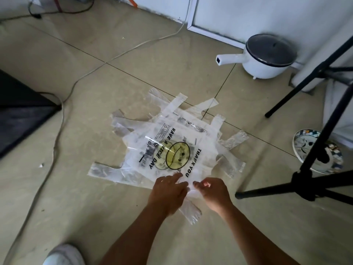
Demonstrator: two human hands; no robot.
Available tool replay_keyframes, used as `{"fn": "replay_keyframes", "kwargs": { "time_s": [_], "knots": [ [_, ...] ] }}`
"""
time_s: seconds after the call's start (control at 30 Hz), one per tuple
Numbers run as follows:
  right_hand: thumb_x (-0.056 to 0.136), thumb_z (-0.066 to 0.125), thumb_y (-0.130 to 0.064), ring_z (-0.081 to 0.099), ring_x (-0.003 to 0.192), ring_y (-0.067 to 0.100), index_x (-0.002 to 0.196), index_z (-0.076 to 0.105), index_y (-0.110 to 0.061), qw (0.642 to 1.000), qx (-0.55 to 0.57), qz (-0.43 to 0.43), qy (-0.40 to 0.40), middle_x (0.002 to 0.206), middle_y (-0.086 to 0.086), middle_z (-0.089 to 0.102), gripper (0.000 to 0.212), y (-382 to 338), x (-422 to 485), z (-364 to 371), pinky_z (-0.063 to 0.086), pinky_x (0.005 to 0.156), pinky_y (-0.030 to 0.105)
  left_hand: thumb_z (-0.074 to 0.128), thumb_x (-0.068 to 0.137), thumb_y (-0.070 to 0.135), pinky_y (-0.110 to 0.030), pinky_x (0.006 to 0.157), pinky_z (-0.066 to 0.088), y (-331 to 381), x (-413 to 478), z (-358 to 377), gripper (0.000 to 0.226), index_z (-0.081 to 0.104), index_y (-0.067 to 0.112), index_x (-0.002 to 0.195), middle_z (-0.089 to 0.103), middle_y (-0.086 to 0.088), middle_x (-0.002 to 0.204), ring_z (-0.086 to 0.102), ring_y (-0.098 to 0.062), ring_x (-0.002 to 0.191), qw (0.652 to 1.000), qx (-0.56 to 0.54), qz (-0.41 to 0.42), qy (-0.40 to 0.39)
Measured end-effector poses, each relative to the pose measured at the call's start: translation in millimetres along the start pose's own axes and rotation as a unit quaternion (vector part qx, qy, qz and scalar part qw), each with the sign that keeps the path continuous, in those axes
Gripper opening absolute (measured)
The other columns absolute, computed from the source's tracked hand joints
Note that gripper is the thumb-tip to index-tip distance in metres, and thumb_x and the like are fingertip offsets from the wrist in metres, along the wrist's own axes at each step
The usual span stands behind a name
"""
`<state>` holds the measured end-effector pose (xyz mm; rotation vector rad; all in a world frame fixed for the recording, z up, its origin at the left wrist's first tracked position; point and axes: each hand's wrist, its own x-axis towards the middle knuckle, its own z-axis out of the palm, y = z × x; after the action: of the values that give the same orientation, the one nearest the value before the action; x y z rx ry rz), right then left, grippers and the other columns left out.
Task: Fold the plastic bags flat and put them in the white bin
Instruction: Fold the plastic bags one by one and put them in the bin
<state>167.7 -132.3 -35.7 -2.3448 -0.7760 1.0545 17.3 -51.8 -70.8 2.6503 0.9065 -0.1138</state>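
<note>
A pile of several clear plastic bags lies spread on the floor, handles sticking out on all sides. The top bag carries a yellow smiley face and black print reading THANK YOU and HAVE A NICE DAY. My left hand rests on the near edge of the top bag with fingers stretched forward. My right hand is beside it, fingers curled, pinching the bag's near edge. A handle strip runs back between my wrists. No white bin is in view.
A white electric pot with a dark lid stands at the back right. Black tripod legs cross the right side over a patterned plate. A white cable snakes across the left floor beside a dark box. My white shoe shows below.
</note>
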Motion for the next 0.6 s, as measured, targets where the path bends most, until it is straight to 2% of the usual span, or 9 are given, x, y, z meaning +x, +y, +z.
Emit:
{"fn": "replay_keyframes", "kwargs": {
  "time_s": [0.07, 0.13, 0.2, 0.27, 0.37, 0.43, 0.53, 0.6],
  "knots": [
    [0.09, 0.068, -0.034, 0.061, 0.065, 0.007, 0.069, 0.07, -0.013, 0.999, 0.043, -0.004, 0.006, 0.066, -0.004, 0.066, 0.03, -6, -6, -6, 0.042, 0.067, 0.027, 0.043, 0.093, 0.051, -0.038, 0.095, 0.049, 2, -3, -7, 0.039, 0.068, 0.035, 0.118, 0.062, 0.004, 0.134, 0.066, -0.019, 0.109, 0.999, -0.032, 0.014, 0.033],
    [0.091, 0.067, -0.031, 0.062, 0.068, 0.008, 0.068, 0.069, -0.014, 0.996, 0.083, -0.009, 0.014, 0.069, -0.002, 0.068, 0.028, -18, -15, -15, 0.042, 0.066, 0.024, 0.058, 0.085, 0.046, -0.036, 0.095, 0.049, 7, -4, -20, 0.04, 0.067, 0.032, 0.122, 0.064, 0.006, 0.132, 0.066, -0.017, 0.11, 0.997, -0.056, 0.016, 0.051],
    [0.092, 0.066, -0.03, 0.061, 0.07, 0.01, 0.07, 0.069, -0.013, 0.992, 0.122, -0.018, 0.021, 0.072, 0.001, 0.068, 0.028, -37, -24, -27, 0.041, 0.061, 0.015, 0.068, 0.077, 0.027, -0.033, 0.085, 0.056, 16, -2, -38, 0.032, 0.072, 0.026, 0.109, 0.071, 0.006, 0.117, 0.069, -0.018, 0.097, 0.991, -0.085, 0.028, 0.095],
    [0.095, 0.06, -0.029, 0.06, 0.074, 0.012, 0.078, 0.07, -0.01, 0.984, 0.166, -0.037, 0.043, 0.078, 0.002, 0.068, 0.027, -60, -35, -43, 0.039, 0.061, 0.014, 0.065, 0.079, 0.014, -0.031, 0.077, 0.058, 27, -2, -63, 0.025, 0.074, 0.021, 0.102, 0.073, 0.005, 0.105, 0.07, -0.02, 0.089, 0.976, -0.153, -0.026, 0.15],
    [0.098, 0.054, -0.022, 0.063, 0.089, 0.017, 0.094, 0.064, -0.018, 0.941, 0.314, -0.056, 0.115, 0.094, 0.003, 0.067, 0.012, -92, -58, -65, 0.048, 0.078, 0.026, 0.057, 0.09, 0.012, -0.029, 0.081, 0.052, 39, -1, -106, 0.023, 0.07, 0.019, 0.108, 0.073, 0.002, 0.104, 0.066, -0.018, 0.092, 0.916, -0.293, -0.182, 0.207],
    [0.097, 0.054, -0.023, 0.063, 0.093, 0.021, 0.098, 0.06, -0.022, 0.923, 0.358, -0.046, 0.132, 0.099, 0.005, 0.066, 0.006, -107, -79, -79, 0.05, 0.081, 0.035, 0.053, 0.092, 0.01, -0.028, 0.073, 0.048, 42, -1, -144, 0.015, 0.067, 0.015, 0.094, 0.073, 0.003, 0.089, 0.067, -0.016, 0.085, 0.857, -0.377, -0.235, 0.26],
    [0.095, 0.059, -0.028, 0.062, 0.092, 0.016, 0.111, 0.058, -0.02, 0.944, 0.32, -0.055, 0.055, 0.105, 0.004, 0.066, 0.018, -133, -114, -98, 0.046, 0.071, 0.027, 0.048, 0.101, 0.019, -0.031, 0.061, 0.05, 55, -2, -210, 0.025, 0.06, 0.01, 0.081, 0.071, -0.001, 0.07, 0.072, -0.012, 0.069, 0.781, -0.465, -0.246, 0.337],
    [0.092, 0.063, -0.033, 0.061, 0.094, 0.01, 0.12, 0.054, -0.023, 0.954, 0.281, -0.104, 0.024, 0.108, -0.003, 0.064, 0.031, -158, -147, -117, 0.043, 0.069, 0.019, 0.046, 0.103, 0.024, -0.039, 0.067, 0.058, 70, -5, -255, 0.028, 0.061, 0.012, 0.082, 0.072, -0.001, 0.071, 0.073, -0.011, 0.068, 0.745, -0.493, -0.225, 0.388]
  ]
}}
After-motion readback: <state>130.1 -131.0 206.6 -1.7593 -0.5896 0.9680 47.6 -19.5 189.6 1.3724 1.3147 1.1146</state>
